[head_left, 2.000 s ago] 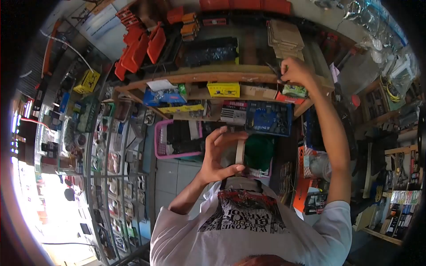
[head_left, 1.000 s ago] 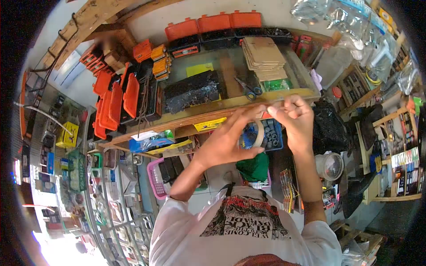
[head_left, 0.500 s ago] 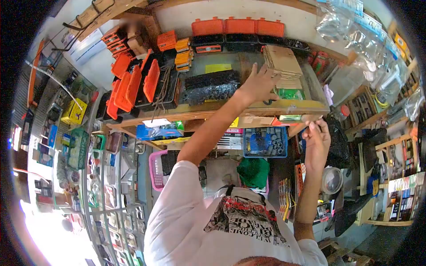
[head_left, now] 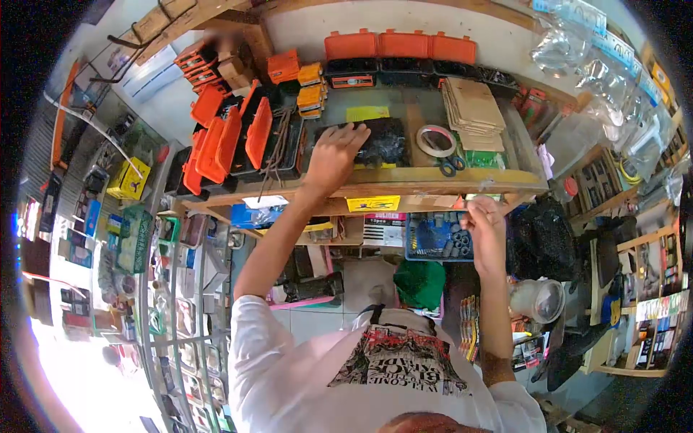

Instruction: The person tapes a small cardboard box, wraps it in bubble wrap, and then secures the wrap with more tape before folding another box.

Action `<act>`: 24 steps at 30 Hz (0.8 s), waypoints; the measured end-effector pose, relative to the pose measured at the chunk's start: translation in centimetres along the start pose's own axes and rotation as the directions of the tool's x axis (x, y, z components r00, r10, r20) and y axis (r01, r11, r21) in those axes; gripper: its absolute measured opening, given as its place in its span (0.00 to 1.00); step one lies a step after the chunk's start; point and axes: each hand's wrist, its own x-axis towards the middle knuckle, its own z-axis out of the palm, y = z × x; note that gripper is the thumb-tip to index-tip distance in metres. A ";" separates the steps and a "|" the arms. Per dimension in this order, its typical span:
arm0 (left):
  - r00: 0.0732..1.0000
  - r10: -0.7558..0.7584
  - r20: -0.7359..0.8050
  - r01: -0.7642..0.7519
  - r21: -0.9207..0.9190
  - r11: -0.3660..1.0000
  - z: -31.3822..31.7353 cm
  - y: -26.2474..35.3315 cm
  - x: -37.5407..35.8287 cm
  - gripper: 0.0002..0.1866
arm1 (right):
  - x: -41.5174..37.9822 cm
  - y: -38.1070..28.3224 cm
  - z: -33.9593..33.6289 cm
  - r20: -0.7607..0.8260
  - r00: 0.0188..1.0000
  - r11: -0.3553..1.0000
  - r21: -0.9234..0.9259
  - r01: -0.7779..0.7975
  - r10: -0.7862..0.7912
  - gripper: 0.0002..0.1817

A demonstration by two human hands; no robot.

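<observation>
My left hand (head_left: pixel 336 157) lies on the left part of a black plastic-wrapped bundle (head_left: pixel 382 143) on the glass-topped counter, its fingers extended over it. Just below the counter's front edge, my right hand (head_left: pixel 484 220) is closed in a pinch; whatever is between its fingertips is too small to make out. A roll of tape (head_left: pixel 436 141) and blue-handled scissors (head_left: pixel 452 166) lie on the glass between the bundle and a stack of brown cardboard pieces (head_left: pixel 473 112).
Open orange-lidded cases (head_left: pixel 216 148) stand at the counter's left, and more (head_left: pixel 401 47) line the back. A blue basket of grey fittings (head_left: pixel 440 242) sits below. Clear plastic bottles (head_left: pixel 599 79) hang at upper right. A green bag (head_left: pixel 420 283) is beneath the counter.
My left hand has moved left from beside the cardboard onto the black bundle, uncovering the tape and scissors. My right hand has shifted slightly left, with its fingers now more curled.
</observation>
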 end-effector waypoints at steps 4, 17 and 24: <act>0.999 -0.049 0.016 0.050 -0.145 0.988 0.2 -0.9 0.5 0.30 | 0.6 0.6 1.8 0.094 0.995 0.999 -0.014 -0.044 0.045 0.09; 0.950 -0.268 0.159 0.312 -0.440 0.842 1.0 -2.0 3.7 0.11 | 2.0 1.1 8.6 0.388 0.850 0.898 -0.110 0.426 -0.355 0.30; 0.969 -0.244 -0.025 0.230 -0.261 0.938 0.1 1.1 3.5 0.13 | 4.1 4.8 12.3 0.452 0.671 0.628 -0.268 0.730 -0.587 0.40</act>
